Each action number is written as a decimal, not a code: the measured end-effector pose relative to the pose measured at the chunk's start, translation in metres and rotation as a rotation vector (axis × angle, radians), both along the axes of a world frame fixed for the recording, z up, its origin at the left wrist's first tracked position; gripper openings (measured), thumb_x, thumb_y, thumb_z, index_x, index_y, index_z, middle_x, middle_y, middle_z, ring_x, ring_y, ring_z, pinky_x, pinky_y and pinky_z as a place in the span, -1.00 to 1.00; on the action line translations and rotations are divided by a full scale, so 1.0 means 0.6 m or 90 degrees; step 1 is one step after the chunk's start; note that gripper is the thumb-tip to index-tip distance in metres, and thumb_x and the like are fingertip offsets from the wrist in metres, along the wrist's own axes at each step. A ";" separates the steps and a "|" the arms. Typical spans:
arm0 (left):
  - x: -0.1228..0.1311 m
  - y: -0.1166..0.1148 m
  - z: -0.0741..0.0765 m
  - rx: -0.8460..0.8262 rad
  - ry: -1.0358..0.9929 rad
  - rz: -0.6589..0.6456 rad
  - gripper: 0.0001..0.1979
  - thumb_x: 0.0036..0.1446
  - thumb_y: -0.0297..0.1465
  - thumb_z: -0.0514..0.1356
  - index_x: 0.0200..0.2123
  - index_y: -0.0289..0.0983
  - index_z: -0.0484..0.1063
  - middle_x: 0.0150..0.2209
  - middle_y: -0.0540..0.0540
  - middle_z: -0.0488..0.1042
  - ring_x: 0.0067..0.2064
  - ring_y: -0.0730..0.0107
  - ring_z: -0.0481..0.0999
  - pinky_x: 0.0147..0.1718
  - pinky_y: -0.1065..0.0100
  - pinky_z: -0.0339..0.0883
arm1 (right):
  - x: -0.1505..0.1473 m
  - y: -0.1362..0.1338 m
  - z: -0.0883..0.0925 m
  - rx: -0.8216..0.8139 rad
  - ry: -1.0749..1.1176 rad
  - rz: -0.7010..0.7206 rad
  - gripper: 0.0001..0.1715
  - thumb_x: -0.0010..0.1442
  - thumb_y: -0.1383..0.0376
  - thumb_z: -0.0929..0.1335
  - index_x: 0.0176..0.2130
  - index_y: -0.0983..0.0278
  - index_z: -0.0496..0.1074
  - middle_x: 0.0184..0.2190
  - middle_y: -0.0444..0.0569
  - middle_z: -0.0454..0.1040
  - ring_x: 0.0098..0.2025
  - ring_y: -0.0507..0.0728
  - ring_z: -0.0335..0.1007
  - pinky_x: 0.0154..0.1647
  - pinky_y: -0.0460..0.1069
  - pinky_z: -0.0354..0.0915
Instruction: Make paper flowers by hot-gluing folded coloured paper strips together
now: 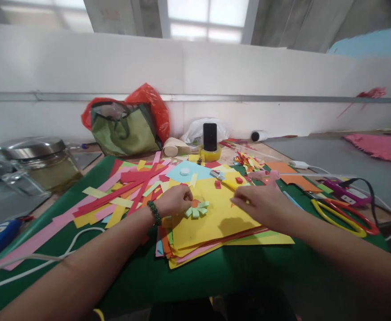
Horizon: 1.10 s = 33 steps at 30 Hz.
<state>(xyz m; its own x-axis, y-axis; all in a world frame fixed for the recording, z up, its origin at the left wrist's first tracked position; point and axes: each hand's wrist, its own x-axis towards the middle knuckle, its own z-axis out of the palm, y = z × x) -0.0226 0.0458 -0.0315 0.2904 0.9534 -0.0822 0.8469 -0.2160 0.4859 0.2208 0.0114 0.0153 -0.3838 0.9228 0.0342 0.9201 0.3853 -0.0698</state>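
Observation:
A small paper flower (196, 210) with pale green petals and an orange centre lies on a stack of yellow paper sheets (209, 227). My left hand (175, 200), with a beaded bracelet at the wrist, has its fingers closed at the flower's upper left edge. To the right, my right hand (260, 204) is held over the yellow paper with thumb and fingers pinched together. A tiny orange speck shows by its fingertips; what they hold is too small to make out. A yellow utility knife (227, 181) and small red paper pieces (218, 184) lie just beyond the hands.
Cut paper strips (125, 191) cover the left side. A pink glue gun (265, 176) lies behind my right hand, scissors (344, 216) to its right. A phone (210, 137) stands on a tape roll (210, 154). A glass jar (44, 167) and white cable (64, 256) are left.

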 end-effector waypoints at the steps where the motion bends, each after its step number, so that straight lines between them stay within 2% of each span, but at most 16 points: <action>1: 0.000 -0.001 0.000 -0.001 -0.007 0.000 -0.93 -0.06 -0.46 0.15 -0.42 -0.27 0.40 -0.44 -0.05 0.48 -0.42 0.35 0.43 -0.47 0.42 0.21 | -0.022 0.007 0.002 -0.041 0.030 0.032 -0.73 0.28 0.20 0.21 -0.35 0.22 0.42 -0.35 -0.02 0.55 -0.34 0.14 0.44 -0.48 -0.05 0.03; 4: -0.001 -0.004 0.002 0.006 -0.015 0.005 -0.90 -0.07 -0.47 0.14 -0.40 -0.28 0.40 -0.47 -0.03 0.46 -0.42 0.36 0.43 -0.47 0.41 0.22 | -0.073 0.037 0.002 -0.157 0.065 0.059 -0.79 0.25 0.28 0.21 -0.29 0.24 0.41 -0.32 0.00 0.56 -0.39 0.10 0.42 -0.49 -0.07 0.07; 8: -0.003 -0.007 0.004 0.011 0.008 -0.003 -0.91 -0.05 -0.45 0.16 -0.39 -0.28 0.40 -0.43 -0.05 0.48 -0.42 0.35 0.44 -0.46 0.41 0.23 | -0.096 0.073 -0.024 -0.304 0.173 0.040 -0.86 0.19 0.30 0.23 -0.28 0.27 0.35 -0.54 -0.07 0.50 -0.56 0.06 0.35 -0.55 -0.09 0.11; 13: -0.004 -0.003 0.002 0.014 0.017 -0.005 -0.85 -0.03 -0.43 0.16 -0.32 -0.29 0.43 -0.39 -0.07 0.50 -0.39 0.33 0.45 -0.44 0.40 0.23 | -0.094 0.099 -0.077 -0.309 0.339 0.052 -0.78 -0.02 0.33 0.35 -0.29 0.28 0.31 -0.56 -0.16 0.43 -0.53 0.04 0.33 -0.58 -0.13 0.12; 16: -0.008 0.001 0.002 0.004 -0.036 0.001 -0.84 -0.04 -0.42 0.14 -0.34 -0.30 0.45 -0.39 -0.08 0.50 -0.37 0.33 0.44 -0.41 0.39 0.25 | -0.094 0.106 -0.090 -0.282 0.421 0.085 -0.76 -0.11 0.43 0.32 -0.34 0.26 0.27 -0.58 -0.21 0.40 -0.53 0.02 0.32 -0.56 -0.13 0.13; 20: -0.015 0.003 0.010 -0.108 -0.161 0.001 -0.86 -0.07 -0.36 0.17 -0.42 -0.29 0.45 -0.51 0.00 0.42 -0.46 0.41 0.35 -0.49 0.42 0.19 | -0.094 0.105 -0.091 -0.247 0.525 0.098 -0.77 -0.12 0.43 0.29 -0.36 0.25 0.23 -0.63 -0.26 0.35 -0.57 0.00 0.29 -0.56 -0.13 0.15; 23: -0.018 0.002 0.021 -0.176 -0.273 0.044 -0.84 -0.09 -0.30 0.21 -0.49 -0.29 0.42 -0.60 0.08 0.30 -0.55 0.50 0.24 -0.56 0.43 0.09 | -0.095 0.101 -0.088 -0.209 0.607 0.110 -0.79 -0.07 0.34 0.33 -0.35 0.24 0.22 -0.61 -0.26 0.34 -0.58 -0.01 0.30 -0.54 -0.11 0.21; 26: -0.023 0.004 0.038 -0.131 -0.417 0.090 -0.86 -0.15 -0.35 0.27 -0.55 -0.30 0.41 -0.60 0.08 0.30 -0.55 0.54 0.23 -0.56 0.45 0.08 | -0.093 0.100 -0.079 -0.173 0.673 0.132 -0.75 -0.01 0.20 0.35 -0.33 0.24 0.24 -0.54 -0.19 0.38 -0.53 0.02 0.35 -0.48 -0.06 0.32; 29: -0.039 0.012 0.061 -0.042 -0.668 0.165 -0.90 -0.19 -0.44 0.27 -0.51 -0.31 0.41 -0.55 0.04 0.38 -0.51 0.51 0.34 -0.52 0.47 0.19 | -0.090 0.109 -0.063 -0.107 0.679 0.138 -0.73 0.06 0.10 0.34 -0.33 0.25 0.30 -0.48 -0.13 0.40 -0.49 0.03 0.36 -0.48 -0.05 0.32; 33: -0.071 0.025 0.081 0.061 -0.893 0.252 -0.90 -0.16 -0.45 0.16 -0.45 -0.26 0.35 -0.49 0.05 0.41 -0.44 0.47 0.43 -0.43 0.43 0.35 | -0.098 0.129 -0.043 -0.093 0.515 0.149 -0.80 0.11 0.20 0.31 -0.42 0.29 0.40 -0.51 -0.11 0.42 -0.47 0.04 0.33 -0.46 -0.06 0.26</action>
